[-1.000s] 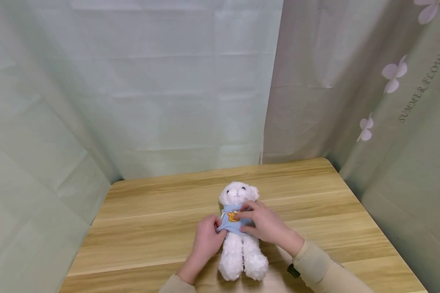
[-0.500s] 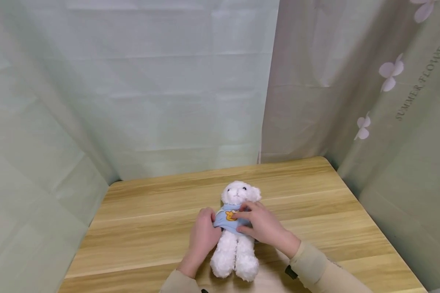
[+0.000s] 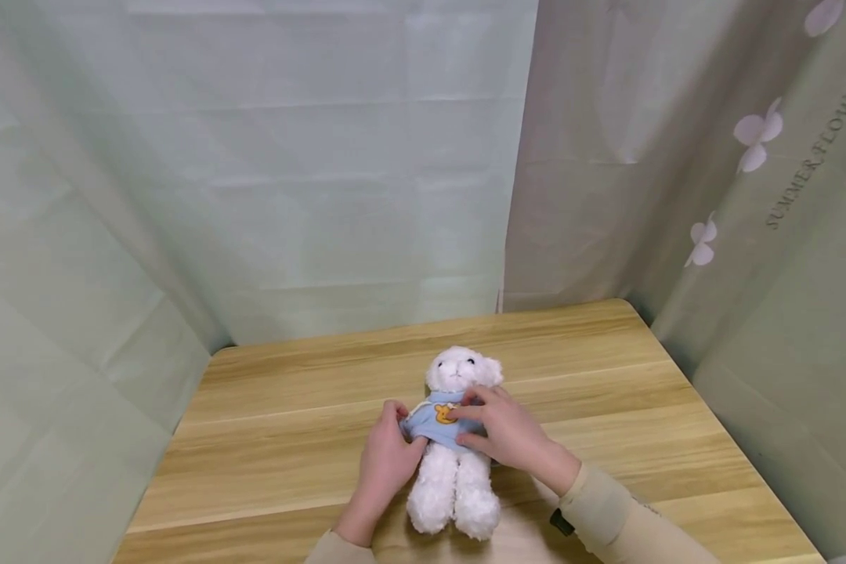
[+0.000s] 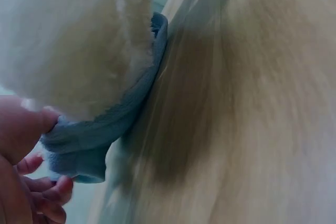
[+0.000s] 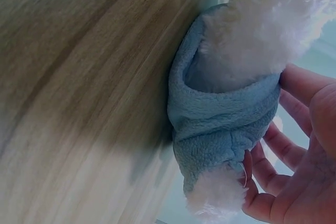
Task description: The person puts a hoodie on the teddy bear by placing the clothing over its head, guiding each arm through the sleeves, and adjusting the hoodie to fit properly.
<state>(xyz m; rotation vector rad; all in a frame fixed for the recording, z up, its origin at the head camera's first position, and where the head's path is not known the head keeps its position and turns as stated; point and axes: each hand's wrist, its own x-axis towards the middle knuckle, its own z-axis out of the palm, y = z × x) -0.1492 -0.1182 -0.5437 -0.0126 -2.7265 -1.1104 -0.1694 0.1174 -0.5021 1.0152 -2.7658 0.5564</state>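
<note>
A white fluffy stuffed toy [image 3: 455, 493] lies on its back, legs toward me, wearing a small blue shirt [image 3: 433, 429] with a yellow animal print. My left hand [image 3: 388, 454] pinches the shirt's edge on the left side and holds it out from the body. In the left wrist view the blue cloth [image 4: 89, 142] bunches beside the thumb and fingers. My right hand [image 3: 511, 435] rests on the shirt's right side, fingers spread over the front and thumb at the hem. A white paw [image 5: 215, 195] sticks out of the sleeve in the right wrist view.
The toy lies on a wood-grain table [image 3: 275, 439]. Pale hanging cloths [image 3: 324, 196] enclose its back and sides; the right one carries flower prints and lettering. A dark strap piece [image 3: 562, 522] shows at the right cuff.
The toy's legs have swung to the left. My left hand has moved slightly left, stretching the shirt's side outward. My right hand stays on the shirt.
</note>
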